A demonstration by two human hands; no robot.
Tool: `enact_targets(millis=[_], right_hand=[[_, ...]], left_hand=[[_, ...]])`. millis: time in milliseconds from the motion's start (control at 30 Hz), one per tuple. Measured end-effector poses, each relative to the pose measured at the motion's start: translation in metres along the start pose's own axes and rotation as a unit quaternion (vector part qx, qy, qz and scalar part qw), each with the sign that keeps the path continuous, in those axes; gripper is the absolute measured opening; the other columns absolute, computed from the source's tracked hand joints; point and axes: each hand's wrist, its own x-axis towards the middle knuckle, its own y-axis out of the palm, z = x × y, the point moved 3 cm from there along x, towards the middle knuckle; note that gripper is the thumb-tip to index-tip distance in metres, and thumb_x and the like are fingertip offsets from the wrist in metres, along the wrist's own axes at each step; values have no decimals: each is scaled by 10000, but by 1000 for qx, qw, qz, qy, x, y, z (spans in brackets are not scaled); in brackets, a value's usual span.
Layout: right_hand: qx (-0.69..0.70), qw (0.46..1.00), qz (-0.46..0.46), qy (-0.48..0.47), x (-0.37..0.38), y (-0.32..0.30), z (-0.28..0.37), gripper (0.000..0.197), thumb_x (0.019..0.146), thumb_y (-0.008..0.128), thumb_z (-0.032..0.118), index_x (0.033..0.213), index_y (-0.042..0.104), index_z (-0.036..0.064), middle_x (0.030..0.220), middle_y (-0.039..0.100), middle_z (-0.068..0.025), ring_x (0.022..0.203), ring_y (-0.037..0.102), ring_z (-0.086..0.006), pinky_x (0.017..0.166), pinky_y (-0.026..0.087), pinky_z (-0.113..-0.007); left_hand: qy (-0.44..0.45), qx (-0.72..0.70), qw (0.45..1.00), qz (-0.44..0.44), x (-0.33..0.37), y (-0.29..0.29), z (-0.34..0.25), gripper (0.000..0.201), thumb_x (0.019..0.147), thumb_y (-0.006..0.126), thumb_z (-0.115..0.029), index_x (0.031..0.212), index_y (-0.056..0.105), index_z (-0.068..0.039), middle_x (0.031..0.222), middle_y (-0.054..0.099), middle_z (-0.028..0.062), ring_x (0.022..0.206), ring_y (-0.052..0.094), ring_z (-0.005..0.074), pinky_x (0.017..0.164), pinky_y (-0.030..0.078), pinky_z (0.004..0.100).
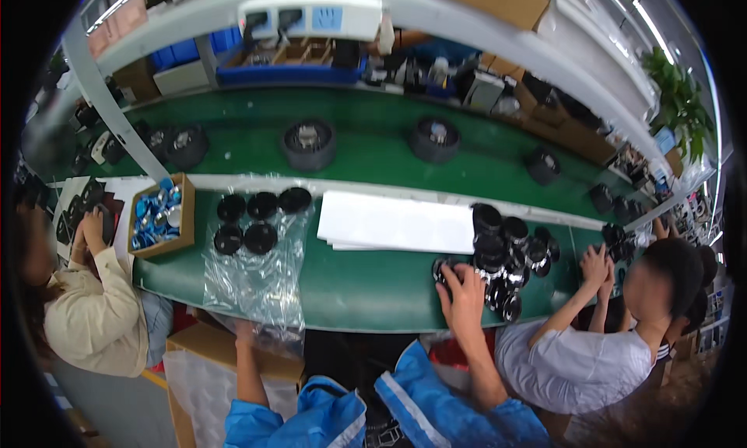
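A black round part [439, 271] sits on the green tabletop [373, 288], under the fingers of the right hand [463, 283], which is clamped on it with the thumb at its near side; the fingers cover much of it. Just right of that hand, more black round pieces [490, 253] lie crowded together, some overlapping. White sheets [393, 222] lie stacked just beyond the hand. To the left, five black discs [261, 238] lie in two rows at a clear plastic bag [253, 285]; glare on the film makes it hard to say whether they rest on it or inside it. The left hand [245, 334] is low at the tabletop's near edge, by the bag's lower end; its fingers are hidden, so I cannot tell whether they are apart or together. Farther left, a small cardboard box [187, 211] holds a heap of blue and silvery pieces [159, 218]. Below the edge, a larger carton [183, 417] contains translucent wrapping [206, 386] and is partly cut off by the frame. Beyond the tabletop, dark ring-shaped units [309, 146] stand on a green belt [373, 137], and a blue divided tray [292, 75] holds small items too small to identify.
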Motion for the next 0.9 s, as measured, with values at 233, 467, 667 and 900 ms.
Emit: enact_targets(millis=[233, 467, 667, 900], right_hand=[[-31, 999, -30, -11, 1, -11, 1, 470, 882, 848, 134, 1339, 759, 66, 1358, 661, -184, 1214, 614, -390, 984, 477, -492], [118, 991, -32, -61, 32, 9, 73, 275, 890, 860, 103, 1157, 807, 70, 1294, 711, -149, 1181, 647, -385, 1006, 508, -500], [242, 949, 57, -193, 81, 44, 164, 153, 920, 828, 78, 1073, 823, 68, 1227, 752, -117, 1144, 682, -356, 992, 533, -467], [299, 928, 121, -188, 123, 82, 181, 113, 954, 776, 42, 1058, 793, 3, 1108, 775, -158, 1038, 714, -378, 947, 549, -460]], left_hand=[[-20, -118, 974, 192, -69, -130, -162, 616, 947, 742, -611, 1219, 773, -60, 1226, 793, 219, 1097, 762, 437, 927, 610, 529], [257, -598, 715, 256, -138, -331, -299, 357, 1089, 730, -234, 1400, 757, -60, 1372, 769, 181, 1247, 749, 304, 1066, 575, 386], [140, -198, 941, -238, -65, -369, -333, 440, 1018, 771, -266, 1407, 722, -67, 1616, 578, 194, 1505, 527, 398, 1250, 378, 586], [47, -207, 941, -262, -47, -316, -330, 483, 1017, 760, -298, 1448, 697, -89, 1632, 556, 183, 1544, 462, 418, 1299, 294, 622]])
